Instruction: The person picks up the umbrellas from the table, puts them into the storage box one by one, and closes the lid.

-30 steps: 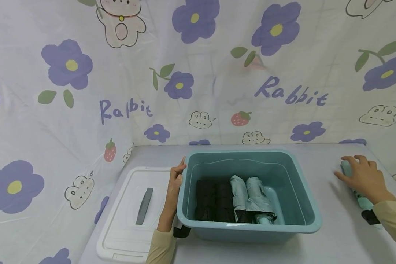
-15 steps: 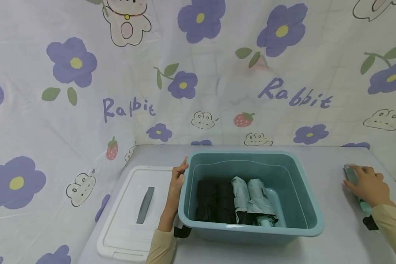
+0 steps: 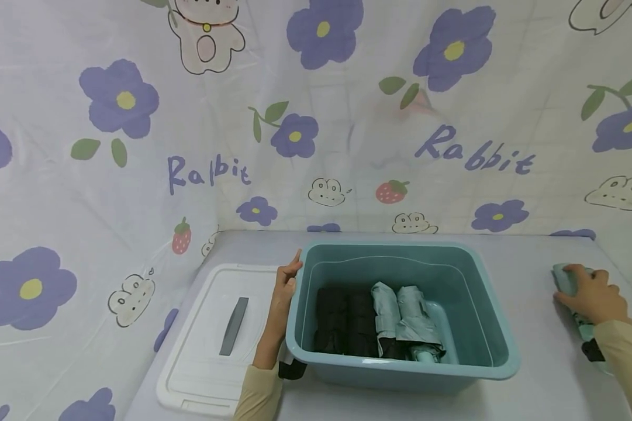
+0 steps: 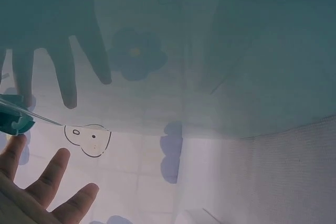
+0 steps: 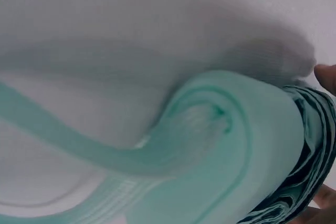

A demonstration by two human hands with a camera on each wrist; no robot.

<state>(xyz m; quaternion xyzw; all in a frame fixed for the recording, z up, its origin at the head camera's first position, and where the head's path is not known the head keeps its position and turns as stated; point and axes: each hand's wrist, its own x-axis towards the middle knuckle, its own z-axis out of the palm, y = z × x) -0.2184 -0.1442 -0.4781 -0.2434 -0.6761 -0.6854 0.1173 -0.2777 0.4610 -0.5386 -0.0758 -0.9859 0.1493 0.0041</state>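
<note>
A pale cloth printed with purple flowers, strawberries, small rabbits and the word "Rabbit" hangs behind and to the left of a light desk [image 3: 531, 374]. Near the middle of the desk stands a teal plastic bin [image 3: 484, 351], open at the top. Inside it lie two black folded umbrellas [image 3: 342, 318] side by side on the left, and two mint-green folded umbrellas [image 3: 405, 318] just beside them on the right, all resting on the bin's floor. To the left of the bin, flat on the desk, lies a white lid [image 3: 200, 351] with a grey handle [image 3: 234, 325] in its centre. The left hand [image 3: 285, 287] rests between lid and bin, its fingers curled over the bin's left rim near the far corner; the left wrist view shows the fingers through the translucent teal wall and the thumb side outside it. Well apart from the bin, at the right edge of the desk, the right hand [image 3: 589, 295] lies on top of another mint-green umbrella [image 3: 562, 277], fingers curled round it, the umbrella lying on the desk. In the right wrist view this umbrella's mint fabric [image 5: 262, 145] fills the frame, with dark folds at the right and a mint strap trailing across the desk. The bin's tall right wall stands between that umbrella and the ones already inside.
</note>
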